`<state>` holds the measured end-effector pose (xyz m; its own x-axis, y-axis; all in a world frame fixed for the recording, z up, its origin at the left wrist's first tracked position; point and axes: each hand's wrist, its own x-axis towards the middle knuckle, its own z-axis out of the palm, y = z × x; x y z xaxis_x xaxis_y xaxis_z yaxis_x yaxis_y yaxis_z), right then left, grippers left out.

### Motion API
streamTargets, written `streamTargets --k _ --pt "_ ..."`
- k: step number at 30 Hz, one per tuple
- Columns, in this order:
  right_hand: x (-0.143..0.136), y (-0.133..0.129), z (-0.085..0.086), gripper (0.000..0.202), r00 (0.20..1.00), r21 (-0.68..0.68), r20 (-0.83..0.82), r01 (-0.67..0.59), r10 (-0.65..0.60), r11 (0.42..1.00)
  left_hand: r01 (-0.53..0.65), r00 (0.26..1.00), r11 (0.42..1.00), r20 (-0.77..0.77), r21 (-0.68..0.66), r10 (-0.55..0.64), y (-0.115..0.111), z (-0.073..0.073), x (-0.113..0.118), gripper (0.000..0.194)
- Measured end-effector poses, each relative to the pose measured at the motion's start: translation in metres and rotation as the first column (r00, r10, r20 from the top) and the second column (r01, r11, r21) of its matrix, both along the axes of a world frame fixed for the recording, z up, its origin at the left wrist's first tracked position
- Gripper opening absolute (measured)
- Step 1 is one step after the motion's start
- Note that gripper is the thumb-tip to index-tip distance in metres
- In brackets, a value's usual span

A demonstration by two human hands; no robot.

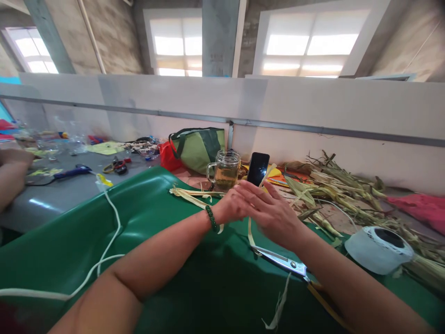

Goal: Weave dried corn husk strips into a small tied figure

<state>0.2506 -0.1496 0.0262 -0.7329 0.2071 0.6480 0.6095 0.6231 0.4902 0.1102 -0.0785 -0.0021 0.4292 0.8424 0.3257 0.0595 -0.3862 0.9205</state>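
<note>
My left hand (237, 205), with a green beaded bracelet on its wrist, is closed with fingers curled. My right hand (280, 217) presses against it, its fingers laid close together across the left one. A pale corn husk strip (250, 234) runs between the two hands; one end sticks up above the right fingers, another hangs below. The exact grip inside the palms is hidden. More pale husk strands (189, 197) stretch out left of my left hand. Open scissors (285, 262) lie under my right forearm, blades near the hanging strip. A torn husk scrap (278, 308) lies closer to me.
A green sheet (153, 195) covers the table. Behind my hands stand a glass mug (226, 174) of liquid, a phone (258, 168) and a green bag (205, 146). Dried husks (333, 185) and a white roll (377, 250) are at right. Another person's arm (12, 174) shows at left.
</note>
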Motion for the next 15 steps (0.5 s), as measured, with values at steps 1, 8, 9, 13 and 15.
streamTargets --k 1,8,9,13,15 --pt "0.002 0.003 0.0 0.038 0.997 0.014 0.033 0.067 -0.067 0.998 0.003 0.999 1.0 -0.035 0.001 -0.003 -0.001 0.0 0.0 0.009" --pt "0.032 0.017 0.012 0.021 0.949 0.099 0.103 0.289 -0.299 0.952 -0.013 0.965 0.998 -0.264 -0.059 -0.003 -0.003 0.013 -0.003 0.02" --pt "0.035 0.016 0.014 0.021 0.944 0.113 0.094 0.307 -0.318 0.945 -0.002 0.963 0.998 -0.268 -0.071 -0.017 -0.003 0.014 -0.004 0.017" --pt "0.045 0.017 0.017 0.024 0.918 0.165 0.064 0.378 -0.392 0.911 0.015 0.919 0.999 -0.393 -0.035 -0.027 0.0 0.013 -0.006 0.015" --pt "0.048 0.02 0.016 0.025 0.911 0.141 0.048 0.399 -0.409 0.906 -0.043 0.898 0.999 -0.437 0.001 0.039 0.004 0.012 -0.007 0.019"
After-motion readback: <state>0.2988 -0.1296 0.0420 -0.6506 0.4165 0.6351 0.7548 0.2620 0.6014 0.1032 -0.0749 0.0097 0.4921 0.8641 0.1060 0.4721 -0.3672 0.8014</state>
